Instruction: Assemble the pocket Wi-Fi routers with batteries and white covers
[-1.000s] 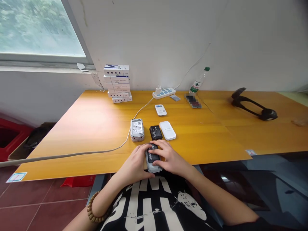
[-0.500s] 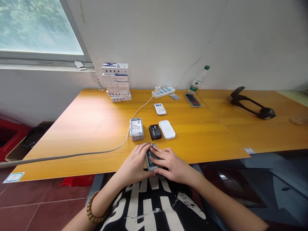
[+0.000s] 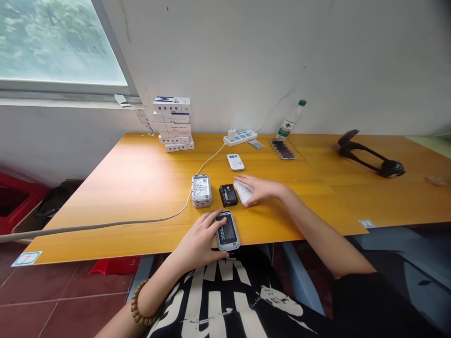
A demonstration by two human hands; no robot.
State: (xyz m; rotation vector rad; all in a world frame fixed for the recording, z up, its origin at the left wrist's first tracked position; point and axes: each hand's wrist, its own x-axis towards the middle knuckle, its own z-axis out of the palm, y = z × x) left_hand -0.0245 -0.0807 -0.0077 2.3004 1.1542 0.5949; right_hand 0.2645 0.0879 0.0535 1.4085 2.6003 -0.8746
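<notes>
At the table's front edge lies a pocket-sized device with a pale frame and a black battery marked 3000 fitted in its back. My left hand curves around its left side, index finger on the battery and thumb at the lower end. Farther forward, my right hand grasps a white back cover between fingers at its far end and thumb at its near end. Black batteries sit stacked just left of the cover. Left of those stands a stack of similar devices, the top one showing a printed label.
A white device lies behind the batteries. Toward the wall are stacked white boxes, a power strip, a phone and a bottle. A white cable crosses the left side. A black stand-like object lies right.
My right hand has left the device at the front edge and moved forward onto the white cover. My left hand has stayed around the device.
</notes>
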